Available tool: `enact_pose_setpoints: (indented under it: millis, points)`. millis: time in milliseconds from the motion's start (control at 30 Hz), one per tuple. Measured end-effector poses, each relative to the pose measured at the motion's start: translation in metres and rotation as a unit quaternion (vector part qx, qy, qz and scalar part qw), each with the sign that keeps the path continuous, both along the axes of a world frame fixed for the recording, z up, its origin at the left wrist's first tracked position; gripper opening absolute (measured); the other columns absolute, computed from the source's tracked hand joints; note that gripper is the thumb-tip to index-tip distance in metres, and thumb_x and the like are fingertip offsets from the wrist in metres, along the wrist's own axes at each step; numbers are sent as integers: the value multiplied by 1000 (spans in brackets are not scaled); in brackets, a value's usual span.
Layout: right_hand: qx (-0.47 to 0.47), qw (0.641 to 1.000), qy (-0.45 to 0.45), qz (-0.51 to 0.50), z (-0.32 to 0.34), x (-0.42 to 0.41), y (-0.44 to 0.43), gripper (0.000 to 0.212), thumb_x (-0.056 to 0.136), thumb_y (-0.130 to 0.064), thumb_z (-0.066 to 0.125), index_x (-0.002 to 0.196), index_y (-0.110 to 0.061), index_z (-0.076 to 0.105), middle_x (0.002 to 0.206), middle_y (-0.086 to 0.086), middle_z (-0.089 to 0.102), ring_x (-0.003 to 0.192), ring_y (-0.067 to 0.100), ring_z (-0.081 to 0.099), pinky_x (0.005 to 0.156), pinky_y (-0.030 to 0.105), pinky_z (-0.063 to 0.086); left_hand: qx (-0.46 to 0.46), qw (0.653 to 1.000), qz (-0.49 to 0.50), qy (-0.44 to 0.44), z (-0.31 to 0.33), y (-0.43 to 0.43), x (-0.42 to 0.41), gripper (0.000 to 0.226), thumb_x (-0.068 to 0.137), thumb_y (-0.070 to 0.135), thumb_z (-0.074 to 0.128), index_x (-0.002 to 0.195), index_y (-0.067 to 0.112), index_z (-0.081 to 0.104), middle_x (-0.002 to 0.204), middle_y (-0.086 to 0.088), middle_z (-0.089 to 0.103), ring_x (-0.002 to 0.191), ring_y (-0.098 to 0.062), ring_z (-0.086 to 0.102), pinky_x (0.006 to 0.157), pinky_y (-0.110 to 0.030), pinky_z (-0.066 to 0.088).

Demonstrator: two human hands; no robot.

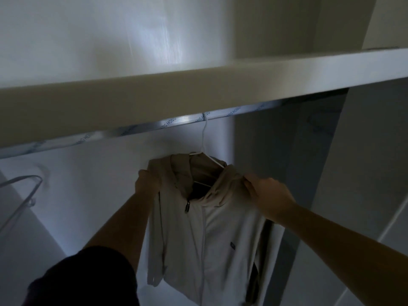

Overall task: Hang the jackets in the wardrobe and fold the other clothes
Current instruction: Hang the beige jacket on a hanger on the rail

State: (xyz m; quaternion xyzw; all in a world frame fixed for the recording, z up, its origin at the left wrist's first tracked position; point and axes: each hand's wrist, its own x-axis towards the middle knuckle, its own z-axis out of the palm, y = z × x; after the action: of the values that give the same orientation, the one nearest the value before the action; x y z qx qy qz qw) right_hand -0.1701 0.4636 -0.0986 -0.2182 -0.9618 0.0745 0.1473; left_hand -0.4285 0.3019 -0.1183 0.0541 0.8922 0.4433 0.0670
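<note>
A pale beige zip-front hooded jacket (pixel 220 239) hangs between both hands on a thin white hanger (pixel 204 138), hooked over a silver metal rail (pixel 154 128) above them, under a white wardrobe shelf (pixel 154 96). The left hand (pixel 146 184) grips one shoulder; the right hand (pixel 269 199) pinches the other. An empty clear hanger (pixel 24 191) hangs far left of the left hand.

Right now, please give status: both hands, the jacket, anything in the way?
Left hand and right hand each grip a shoulder of the jacket. Jacket on white hanger, hooked over rail. Nothing blocking; spare hanger aside.
</note>
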Motion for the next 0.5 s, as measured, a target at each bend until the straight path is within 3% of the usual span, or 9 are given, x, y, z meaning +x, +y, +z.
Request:
enact_pose_setpoints:
  millis: [100,267,400,500]
  points:
    - [4,1000,5,5,2,5,3,32,103,-33,26,121,-19,48,102,11,66,92,34,62,74,34,45,-52,998,-17,40,-7,5,1,52,95,10,49,139,-7,27,136,-29,44,125,-43,44,100,-45,37]
    - [-3,1000,9,6,4,7,8,31,102,-34,27,116,-19,50,100,12,65,91,35,61,75,35,47,-223,969,-49,97,-14,-6,-4,23,88,14,59,104,-2,64,110,-19,64,106,-33,61,73,-31,44]
    - [-11,1000,20,14,2,7,9,28,101,-34,28,108,-19,50,98,12,64,89,35,60,77,38,48,-204,970,-39,123,-15,-12,-3,22,90,14,52,98,-1,65,104,-18,67,99,-35,63,74,-34,46]
    - [-1,1000,17,5,1,4,9,28,102,-34,27,110,-20,50,98,11,64,89,35,61,76,36,48,-153,974,-20,164,-14,-15,8,31,97,22,40,109,2,61,108,-20,62,105,-39,58,83,-40,47]
